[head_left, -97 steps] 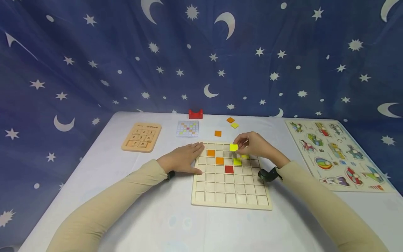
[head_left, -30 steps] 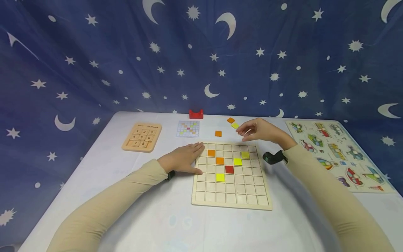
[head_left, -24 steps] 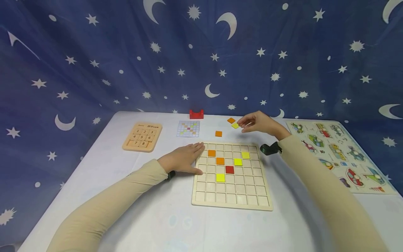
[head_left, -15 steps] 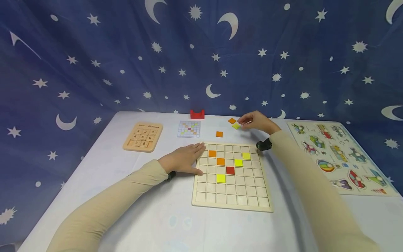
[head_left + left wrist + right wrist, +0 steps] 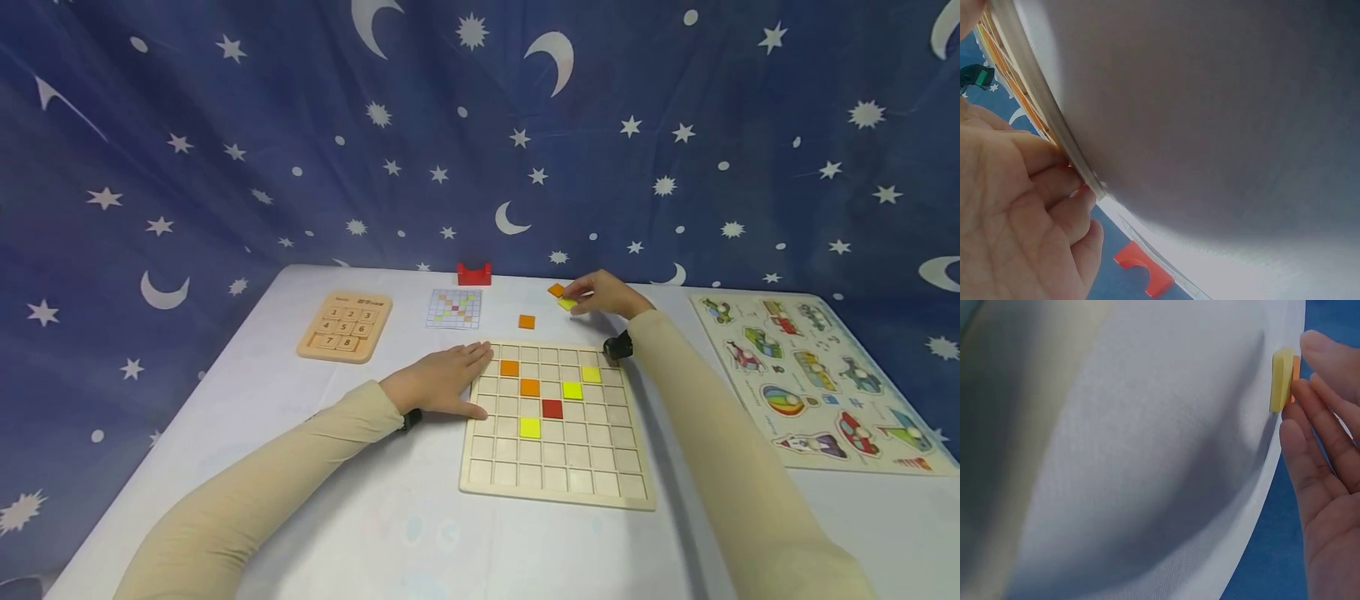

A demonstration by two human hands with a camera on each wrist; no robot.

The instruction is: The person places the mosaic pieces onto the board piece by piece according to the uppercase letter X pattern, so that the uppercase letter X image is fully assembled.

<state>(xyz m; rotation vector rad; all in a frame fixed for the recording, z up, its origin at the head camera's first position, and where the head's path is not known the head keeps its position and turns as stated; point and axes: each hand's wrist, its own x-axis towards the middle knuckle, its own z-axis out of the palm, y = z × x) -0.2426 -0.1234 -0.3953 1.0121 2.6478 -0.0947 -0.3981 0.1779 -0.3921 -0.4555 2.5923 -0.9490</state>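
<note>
In the head view my left hand (image 5: 438, 382) lies with straight fingers on the left edge of the wooden grid board (image 5: 555, 497). In the left wrist view its fingers (image 5: 1054, 181) rest along the board's edge. Beyond the board, my right hand (image 5: 603, 293) is at a loose yellow tile (image 5: 567, 305), with thumb and fingers around it. In the right wrist view the thumb stands apart from the fingers near that yellow tile (image 5: 1281, 381). On the board are two orange tiles (image 5: 509, 368), a red tile (image 5: 552, 409) and several yellow tiles (image 5: 572, 390).
Loose orange tiles (image 5: 527, 322) lie behind the board. A pattern card (image 5: 454, 308) and a red stand (image 5: 474, 275) are at the back. To the left is a wooden number puzzle (image 5: 344, 327); to the right, a picture puzzle board (image 5: 817, 379).
A yellow tile my right hand held above the board earlier now lies in a square below and left of the red one. That hand has since moved back to the loose yellow tile.
</note>
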